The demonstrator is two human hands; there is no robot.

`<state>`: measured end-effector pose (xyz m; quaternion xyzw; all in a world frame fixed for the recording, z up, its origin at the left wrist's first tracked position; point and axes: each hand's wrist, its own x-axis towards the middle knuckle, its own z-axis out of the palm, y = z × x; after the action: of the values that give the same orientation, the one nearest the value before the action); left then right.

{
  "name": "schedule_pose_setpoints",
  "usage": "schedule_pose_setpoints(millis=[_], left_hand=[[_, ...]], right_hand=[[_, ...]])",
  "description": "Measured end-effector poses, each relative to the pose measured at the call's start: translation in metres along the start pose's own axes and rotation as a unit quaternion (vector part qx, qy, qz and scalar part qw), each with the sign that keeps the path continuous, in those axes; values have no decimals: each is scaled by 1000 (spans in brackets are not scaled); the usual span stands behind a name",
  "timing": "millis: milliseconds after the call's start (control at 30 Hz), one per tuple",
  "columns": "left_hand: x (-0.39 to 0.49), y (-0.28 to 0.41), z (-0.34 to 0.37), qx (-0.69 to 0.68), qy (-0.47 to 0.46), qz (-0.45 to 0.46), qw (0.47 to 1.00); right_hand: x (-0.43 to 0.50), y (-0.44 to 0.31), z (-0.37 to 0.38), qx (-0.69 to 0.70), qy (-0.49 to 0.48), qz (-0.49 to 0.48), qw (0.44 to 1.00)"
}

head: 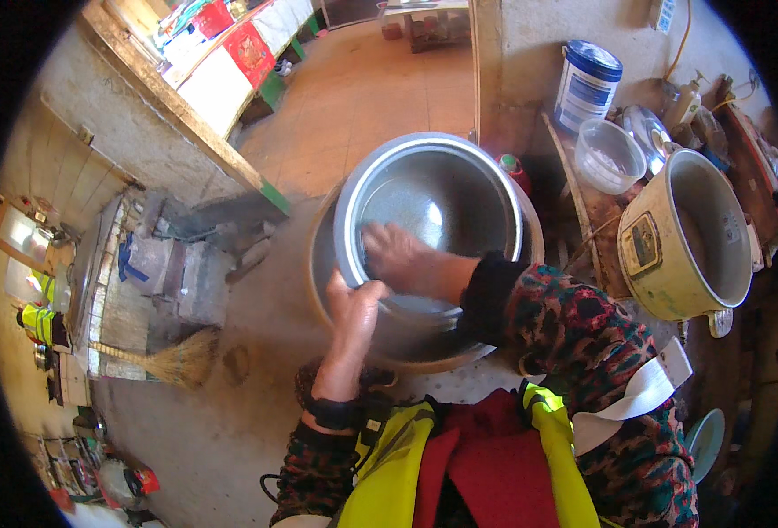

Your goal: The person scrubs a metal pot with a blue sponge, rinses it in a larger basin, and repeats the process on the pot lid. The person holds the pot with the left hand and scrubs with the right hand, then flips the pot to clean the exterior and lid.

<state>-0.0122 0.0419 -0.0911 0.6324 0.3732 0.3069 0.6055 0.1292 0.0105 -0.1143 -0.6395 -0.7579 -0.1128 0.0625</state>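
Observation:
A round grey metal pot [478, 198] with a thick pale rim is tilted up over a wider basin [535, 228]. My left hand [354, 300] grips the pot's rim at its near left, thumb on the rim edge. Inside the pot, my right hand [395, 254] lies flat by the inner left wall, fingers somewhat spread and blurred. Nothing shows in the right hand, though its palm side is hidden. A bright patch of light shines on the pot's bottom. My right forearm covers part of the near rim.
On the right, a wooden bench [587, 224] holds a yellowish deep pot [639, 277], a clear plastic tub [610, 165] and a lidded white-and-blue bucket [583, 92]. A straw broom [184, 360] leans by the stove ledge at left. A pale blue basin [705, 442] stands low right.

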Motion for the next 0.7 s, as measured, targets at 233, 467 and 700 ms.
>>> schedule_pose_setpoints(millis=[233,467,700], left_hand=[[1,6,3,-15,2,18,1000],[-3,6,0,70,5,32,997],[6,1,-4,4,15,27,1000]], right_hand=[[0,28,0,-130,79,-38,988],[15,28,-23,18,5,210,978],[3,9,14,-65,69,-91,991]])
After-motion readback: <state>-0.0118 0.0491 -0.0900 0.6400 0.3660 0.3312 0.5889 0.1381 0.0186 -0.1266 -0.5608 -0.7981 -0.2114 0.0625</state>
